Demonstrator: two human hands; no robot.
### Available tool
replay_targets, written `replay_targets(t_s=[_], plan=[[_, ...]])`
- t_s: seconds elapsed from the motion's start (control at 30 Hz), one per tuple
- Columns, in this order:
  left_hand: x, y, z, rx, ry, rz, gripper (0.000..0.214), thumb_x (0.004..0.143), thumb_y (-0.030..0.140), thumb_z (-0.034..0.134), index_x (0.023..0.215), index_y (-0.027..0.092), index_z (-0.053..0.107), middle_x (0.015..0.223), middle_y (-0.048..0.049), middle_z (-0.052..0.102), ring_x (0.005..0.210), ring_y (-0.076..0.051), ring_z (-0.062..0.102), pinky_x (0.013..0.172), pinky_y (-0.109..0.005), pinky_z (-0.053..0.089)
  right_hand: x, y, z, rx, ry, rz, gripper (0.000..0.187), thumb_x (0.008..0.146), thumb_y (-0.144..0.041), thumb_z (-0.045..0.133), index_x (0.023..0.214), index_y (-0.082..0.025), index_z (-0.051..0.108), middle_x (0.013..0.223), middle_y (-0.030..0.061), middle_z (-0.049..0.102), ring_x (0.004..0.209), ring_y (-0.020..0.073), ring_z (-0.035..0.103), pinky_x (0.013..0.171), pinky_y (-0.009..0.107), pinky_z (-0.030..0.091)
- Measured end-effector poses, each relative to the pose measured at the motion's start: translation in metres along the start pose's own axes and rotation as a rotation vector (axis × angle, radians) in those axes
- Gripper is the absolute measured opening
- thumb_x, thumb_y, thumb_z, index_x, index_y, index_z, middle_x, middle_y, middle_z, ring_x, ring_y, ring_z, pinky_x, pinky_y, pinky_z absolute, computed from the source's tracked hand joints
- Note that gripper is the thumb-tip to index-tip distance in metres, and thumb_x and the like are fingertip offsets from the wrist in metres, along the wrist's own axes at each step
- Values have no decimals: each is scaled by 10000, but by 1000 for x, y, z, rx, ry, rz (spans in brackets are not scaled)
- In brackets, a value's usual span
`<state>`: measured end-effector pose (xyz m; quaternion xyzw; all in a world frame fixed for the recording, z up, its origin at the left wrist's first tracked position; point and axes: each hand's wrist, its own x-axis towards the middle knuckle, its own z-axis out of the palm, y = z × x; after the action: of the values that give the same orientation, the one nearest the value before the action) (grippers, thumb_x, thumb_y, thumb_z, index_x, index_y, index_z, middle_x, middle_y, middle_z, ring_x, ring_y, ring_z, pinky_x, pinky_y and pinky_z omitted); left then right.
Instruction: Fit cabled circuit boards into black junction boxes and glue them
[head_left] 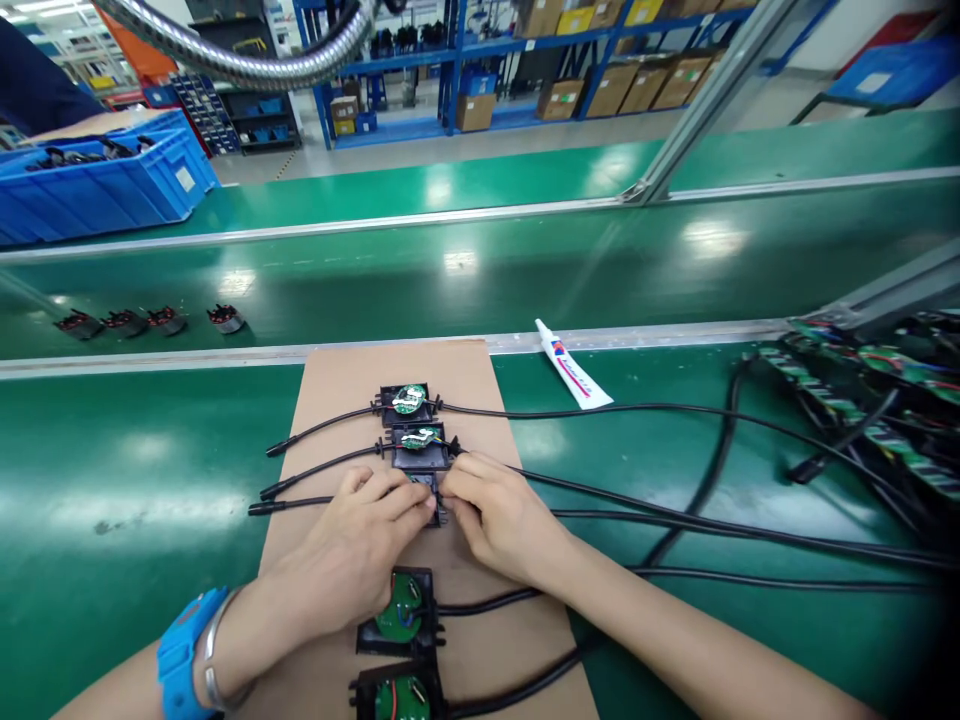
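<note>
A black plastic housing (pixel 428 487) with a cable at each end lies on a cardboard sheet (pixel 480 620), mostly covered by my fingers. My left hand (pixel 367 530) grips it from the left, fingers curled over its top. At its right end my right hand (pixel 499 510) pinches the black cable where it enters; the fingertips partly hide that spot. Farther back are two similar housings, each with a green circuit board (pixel 409 399) and another circuit board (pixel 418 438). Nearer me sit two larger housings with round green boards (pixel 400 607), partly behind my left wrist.
A white tube (pixel 574 370) lies right of the cardboard. Black cables (pixel 675 520) run right toward a pile of circuit boards (pixel 885 400). Several small motors (pixel 225 318) stand on the green belt, and a blue crate (pixel 105 185) is at back left. A metal hose (pixel 247 60) hangs overhead.
</note>
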<state>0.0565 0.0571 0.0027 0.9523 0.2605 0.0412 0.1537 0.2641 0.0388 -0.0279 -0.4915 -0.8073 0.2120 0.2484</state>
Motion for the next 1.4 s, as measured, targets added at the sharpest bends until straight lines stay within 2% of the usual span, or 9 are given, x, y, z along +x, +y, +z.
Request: replay_targets(t_s=[0.13,0.27,0.4,0.5,0.67,0.83,1.0,1.23,1.4], plan=[[-5,-1,-18,-143,18,-33,455,781,105,515,1220,221,546,1257,-62,563,1107,-250,484,942,-439,389,-1,-5,-24,14,-128,-43,169,861,-98,488,822,-184,628,787,27,604,778,168,543,713,290,439],[2,-35,-18,-69,224,-211,375,856,164,509,1230,186,527,1216,-108,563,1110,-264,496,936,-469,419,11,12,-31,-88,86,2,151,862,-152,479,946,-152,604,886,84,638,868,221,571,760,368,468],[12,-65,-7,-69,251,-347,161,852,178,526,1001,149,580,933,-68,641,855,-202,596,742,-340,501,14,23,-24,-65,141,63,174,849,-158,451,1004,-144,529,829,78,632,749,202,611,659,337,495],[12,-65,-12,-172,262,-312,166,894,186,473,1012,170,588,849,-27,652,756,-159,612,677,-281,506,8,11,-33,2,118,37,198,912,-148,376,1072,-166,493,849,64,633,722,167,620,633,293,490],[13,-59,-25,-140,239,-252,240,950,213,407,1040,192,629,996,-59,662,899,-186,639,775,-316,530,18,-13,-54,-108,-41,16,256,896,-119,343,1008,-171,566,829,70,648,713,187,627,620,313,472],[26,-62,-20,22,175,-246,231,928,197,447,1041,164,646,942,-78,650,882,-214,647,776,-345,545,43,-10,-43,-232,-122,37,251,830,-116,357,877,-148,602,788,92,648,698,229,626,614,345,434],[35,-60,-16,89,112,-224,207,917,172,455,962,151,655,896,-77,631,806,-227,642,702,-353,542,50,-11,-35,-290,-219,85,235,786,-111,373,849,-160,595,747,82,628,650,221,596,594,340,389],[34,-58,-12,111,190,-203,196,917,169,460,983,148,644,909,-82,649,774,-212,633,677,-338,537,54,-7,-36,-367,-264,66,281,850,-209,423,968,-195,677,774,72,667,697,223,627,612,335,393],[31,-67,-7,-18,237,-180,216,857,118,501,1005,154,654,1001,-93,680,881,-222,654,777,-374,555,59,1,-34,-494,-222,-19,300,815,-174,479,998,-222,711,780,74,670,616,215,617,541,318,347]])
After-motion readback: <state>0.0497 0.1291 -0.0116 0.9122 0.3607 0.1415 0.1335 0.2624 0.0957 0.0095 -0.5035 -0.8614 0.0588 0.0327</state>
